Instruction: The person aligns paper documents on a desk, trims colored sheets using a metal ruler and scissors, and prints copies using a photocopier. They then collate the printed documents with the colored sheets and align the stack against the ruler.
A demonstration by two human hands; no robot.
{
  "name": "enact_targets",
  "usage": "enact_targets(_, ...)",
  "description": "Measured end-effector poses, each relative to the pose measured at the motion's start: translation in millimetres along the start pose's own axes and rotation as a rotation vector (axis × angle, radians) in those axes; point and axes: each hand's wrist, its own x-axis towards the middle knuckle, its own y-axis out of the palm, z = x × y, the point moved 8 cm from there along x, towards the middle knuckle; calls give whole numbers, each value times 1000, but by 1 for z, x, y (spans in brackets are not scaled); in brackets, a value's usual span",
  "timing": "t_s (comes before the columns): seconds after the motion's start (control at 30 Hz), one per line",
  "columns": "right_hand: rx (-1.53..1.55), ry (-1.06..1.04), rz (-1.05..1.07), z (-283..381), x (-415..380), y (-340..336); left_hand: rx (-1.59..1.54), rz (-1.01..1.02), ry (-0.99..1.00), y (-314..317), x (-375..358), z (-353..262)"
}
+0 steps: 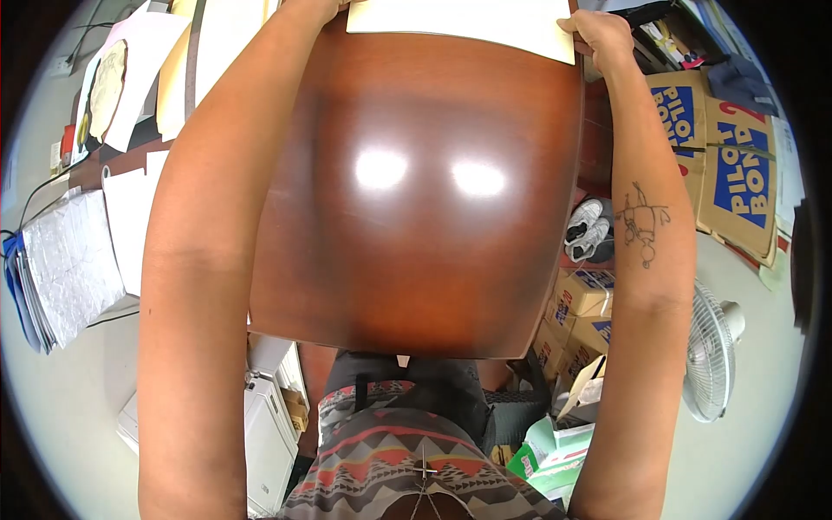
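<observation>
Visible paper (459, 24) runs left-right at frame top: right hand (604, 36) pinches its right edge, left hand (328, 4) cropped at its left, can't tell grip.

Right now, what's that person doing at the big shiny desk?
Someone is reaching both arms across the shiny brown wooden desk to a cream-coloured sheet at its far end. The right hand pinches the sheet's right edge. The left hand is at the left side, mostly cut off by the picture's top, so its grip isn't clear. I can't tell whether the sheet lies flat or is lifted a little.
</observation>
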Motion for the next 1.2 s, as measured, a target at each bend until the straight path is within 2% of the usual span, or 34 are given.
enact_targets(0.3,12,18,12,3,0,4,126,-22,111,-8,-8,-8)
enact_targets(0.37,-6,16,-1,4,-1,2,134,8,33,-4,-3,-4)
enact_targets(0.5,-74,12,-48,11,-13,-1,175,21,17,-3,2,0)
enact_targets(0.57,-89,1,-57,13,-15,-2,74,1,-5,-2,6,4)
enact_targets(0.7,-158,-45,-96,17,-16,-5,74,-3,-10,-5,-5,1)
enact_targets(0.9,-260,-114,-150,20,-17,-9,-42,-8,-63,-16,-26,4)
enact_targets(0.93,-264,-112,-148,17,-20,-17,-244,-54,-34,-26,-30,8)
enact_targets(0.97,-130,-154,-126,11,-20,-29,-448,-103,-3,-39,-33,15)
enact_targets(1.0,13,-205,-105,14,-23,-35,-525,-102,40,-49,-47,25)
enact_targets(1.03,24,-283,-188,20,-50,-42,-602,-108,83,-58,-65,45)
enact_targets(1.07,38,-361,-263,23,-93,-47,-470,-213,255,-66,-78,73)
enact_targets(1.1,-16,-412,-261,28,-134,-43,-376,-283,258,-84,-140,76)
enact_targets(1.13,173,-489,-137,15,-166,-24,-658,-245,281,-71,-172,109)
enact_targets(1.17,266,-485,32,15,-205,3,-586,-248,329,-69,-208,140)
enact_targets(1.2,164,-495,119,23,-245,32,-447,-210,304,-66,-238,171)
